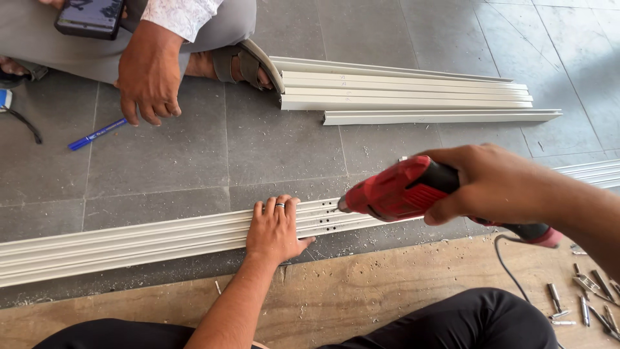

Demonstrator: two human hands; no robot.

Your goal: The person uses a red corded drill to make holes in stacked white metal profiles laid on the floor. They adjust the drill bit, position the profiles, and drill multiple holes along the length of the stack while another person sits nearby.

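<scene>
Two hands work: our left hand (276, 227) presses flat, fingers together, on the ribbed white channel (129, 240); our right hand (481, 184) clamps the glossy red drill (394, 190), its tip beside our fingertips.

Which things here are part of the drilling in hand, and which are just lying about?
In use: red drill in right hand; long white rail under left hand.

Lying about: blue pen; stacked white rails; drill bits; a seated person's phone.
</scene>
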